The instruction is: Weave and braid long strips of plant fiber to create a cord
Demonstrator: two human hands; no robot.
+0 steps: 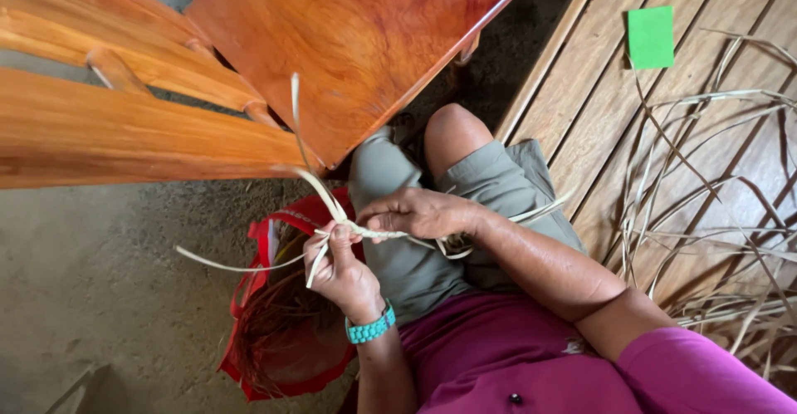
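Light: soft daylight, even | shadows: faint | glare: none — focus: sharp throughout

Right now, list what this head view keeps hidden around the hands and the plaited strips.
- Braid: its far end runs under the right hand, so its length is hidden.
- Left hand: its fingertips curl behind the strips, grip unclear.
- Red bag: contents blurred, partly behind the left arm.
- Loose strips on the wooden platform: cut off by the right edge.

My left hand (342, 266) sits low of centre frame, fingers curled shut, wrist bent upward. My right hand (419, 212) lies just above it, palm down, fingertips pinched together, forearm running down toward the lower right.
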